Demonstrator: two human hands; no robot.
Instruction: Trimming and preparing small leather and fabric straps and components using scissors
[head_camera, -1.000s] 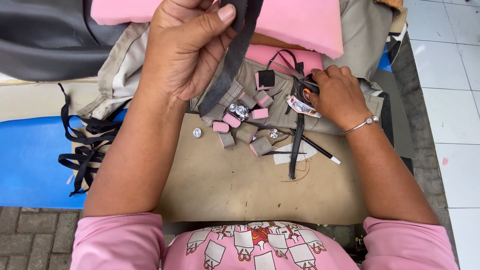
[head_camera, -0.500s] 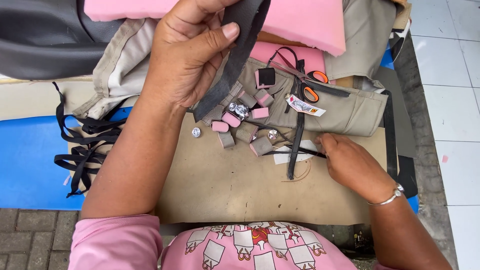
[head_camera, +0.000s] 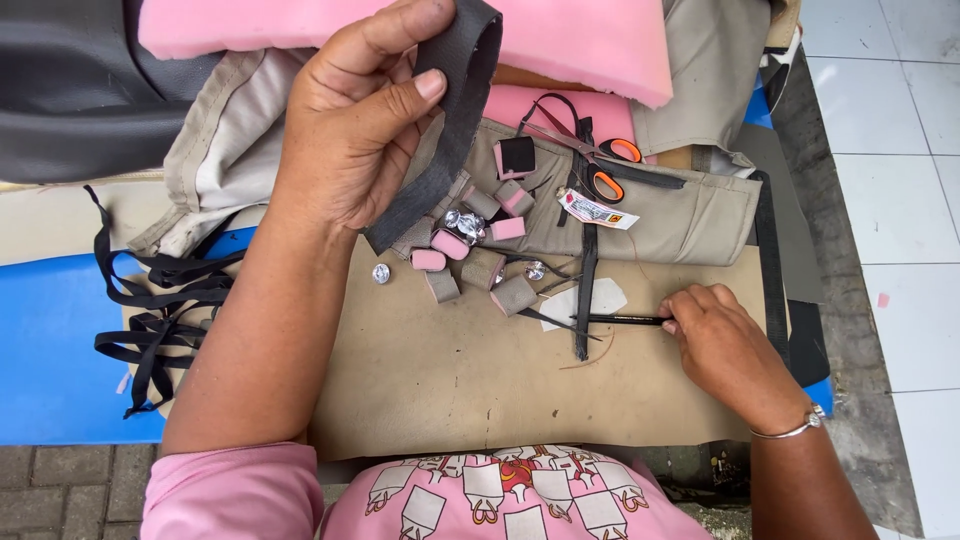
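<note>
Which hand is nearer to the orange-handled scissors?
Left. The left hand is raised beside the orange-handled scissors, gripping a dark strap; the right hand is lower, holding a black pen.

My left hand (head_camera: 355, 120) covers the middle of the dark strap (head_camera: 440, 150), and the strap's top end runs off the upper edge. My right hand (head_camera: 725, 350) hides the back end of the black pen (head_camera: 620, 320). The scissors (head_camera: 595, 165) lie half under a black strip, blades hard to trace.
</note>
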